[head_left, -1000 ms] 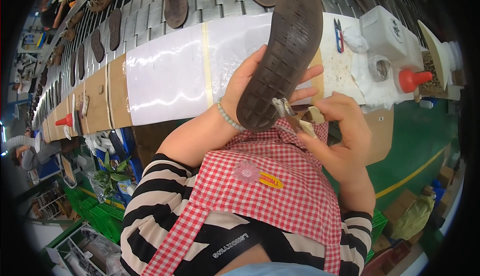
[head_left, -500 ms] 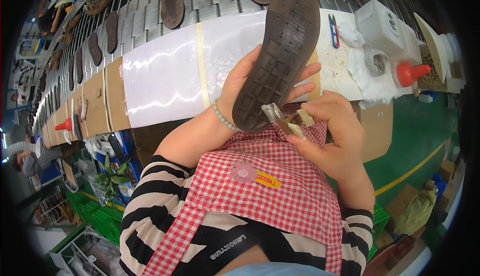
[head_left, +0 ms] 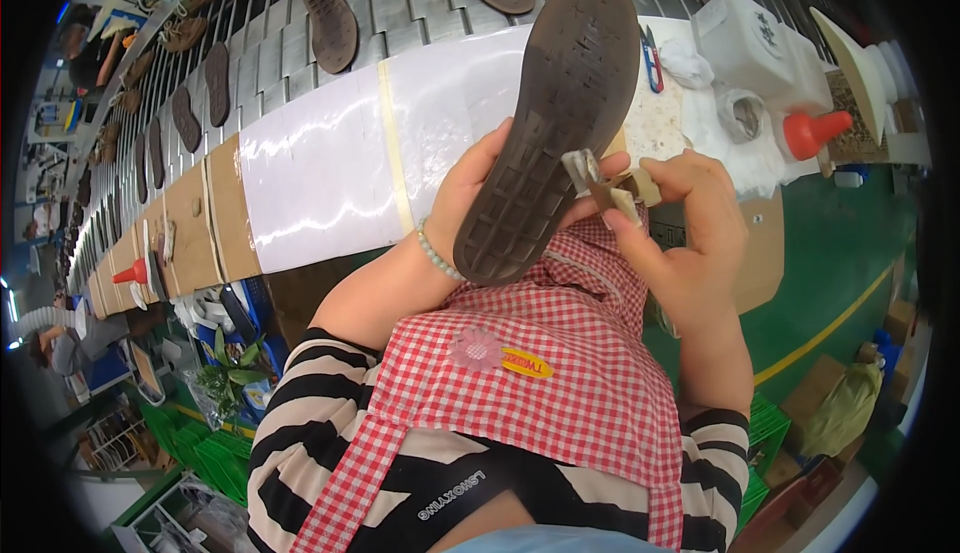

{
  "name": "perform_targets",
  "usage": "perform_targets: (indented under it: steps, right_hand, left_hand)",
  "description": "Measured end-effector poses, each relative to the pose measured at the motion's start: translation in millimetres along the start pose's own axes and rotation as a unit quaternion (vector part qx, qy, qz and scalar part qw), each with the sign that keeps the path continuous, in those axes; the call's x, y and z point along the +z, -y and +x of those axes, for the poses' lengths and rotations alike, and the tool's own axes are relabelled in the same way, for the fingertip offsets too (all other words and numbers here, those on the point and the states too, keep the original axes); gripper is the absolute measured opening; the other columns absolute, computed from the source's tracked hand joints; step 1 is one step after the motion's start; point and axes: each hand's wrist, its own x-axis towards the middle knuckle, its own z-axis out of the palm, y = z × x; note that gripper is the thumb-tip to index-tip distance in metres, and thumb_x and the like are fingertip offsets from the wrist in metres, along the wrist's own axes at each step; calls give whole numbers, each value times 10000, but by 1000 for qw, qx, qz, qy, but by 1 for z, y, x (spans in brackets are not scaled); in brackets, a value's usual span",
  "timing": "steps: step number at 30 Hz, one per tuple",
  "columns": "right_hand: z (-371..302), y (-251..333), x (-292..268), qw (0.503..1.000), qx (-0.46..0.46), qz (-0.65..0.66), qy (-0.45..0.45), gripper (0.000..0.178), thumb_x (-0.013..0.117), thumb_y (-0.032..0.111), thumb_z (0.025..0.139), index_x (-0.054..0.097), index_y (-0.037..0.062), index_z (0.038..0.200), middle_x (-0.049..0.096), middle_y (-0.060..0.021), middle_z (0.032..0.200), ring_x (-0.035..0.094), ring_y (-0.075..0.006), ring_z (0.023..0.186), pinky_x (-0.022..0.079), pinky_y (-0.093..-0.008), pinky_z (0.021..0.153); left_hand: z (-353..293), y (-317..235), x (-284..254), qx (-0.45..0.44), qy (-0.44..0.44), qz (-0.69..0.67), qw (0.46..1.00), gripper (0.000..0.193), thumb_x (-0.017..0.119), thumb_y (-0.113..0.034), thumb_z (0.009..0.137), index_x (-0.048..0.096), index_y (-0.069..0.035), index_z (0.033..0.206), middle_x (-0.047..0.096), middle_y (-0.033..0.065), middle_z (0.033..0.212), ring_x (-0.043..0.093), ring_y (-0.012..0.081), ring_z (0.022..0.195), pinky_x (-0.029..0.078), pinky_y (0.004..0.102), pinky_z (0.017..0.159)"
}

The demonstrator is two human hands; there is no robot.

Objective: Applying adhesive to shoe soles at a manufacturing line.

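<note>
A dark brown shoe sole [head_left: 555, 113] is held up over the worktable with its treaded face showing, its wider end pointing away from me. My left hand [head_left: 472, 181] grips it from underneath, the thumb at the left edge and the fingertips out past the right edge. Between the thumb and fingers of my right hand [head_left: 705, 228] is a small tool [head_left: 600, 191] with a whitish, worn tip, a brown middle and cream wrapping. Its tip meets the sole's right edge near the middle; whether it touches cannot be made out.
Ahead runs a slatted metal conveyor [head_left: 400, 18] carrying several soles. Beyond the white table covering [head_left: 310, 178], thread snips [head_left: 652, 61] lie near a white plastic jug [head_left: 745, 38]. A red-capped bottle [head_left: 815, 135] and a tape roll [head_left: 743, 116] are at the right.
The tool in my right hand has moved up along the sole's right edge, from near its narrow end toward the middle. My left hand keeps hold of the sole, which has shifted slightly.
</note>
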Motion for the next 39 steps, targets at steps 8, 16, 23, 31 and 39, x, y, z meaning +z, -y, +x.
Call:
perform_targets:
  steps: [8,16,23,31,39]
  right_hand:
    - [4,-10,-9,999,22,-36,-28,438,827,15,672,660,19,1076,633,-80,953,601,-213,868,485,-337,825]
    - [11,-18,-20,999,8,-38,-29,406,834,70,659,671,38,1030,647,-72,890,610,-258,868,472,-375,813]
    - [27,-48,-32,994,61,-58,-72,372,815,88,715,690,51,1064,653,-65,905,608,-258,878,462,-383,847]
    - [14,-114,-91,940,189,-256,-124,337,802,124,753,703,37,1063,687,-111,1040,613,-317,1037,468,-443,918]
    - [1,-177,-84,912,66,-400,-62,376,795,98,737,702,56,1100,702,-109,1061,606,-323,1099,464,-440,947]
  left_hand:
    - [-6,7,4,4,-87,46,995,561,237,-365,1104,360,6,1507,426,240,1506,381,436,1423,367,575,1165]
    - [-14,1,1,-55,-34,34,997,590,230,-386,1095,310,2,1532,403,251,1518,333,520,1417,417,684,1057]
    - [-9,-11,-19,-100,35,35,994,602,298,-408,1086,275,-34,1557,348,237,1555,367,520,1396,437,684,1044]
    - [17,-65,-25,229,-22,177,957,568,527,-308,1009,389,-128,1529,343,95,1610,258,401,1494,211,610,1219]
    - [-27,-86,-45,148,-133,109,974,630,535,-402,998,372,-122,1539,372,189,1574,295,464,1458,178,701,1176]
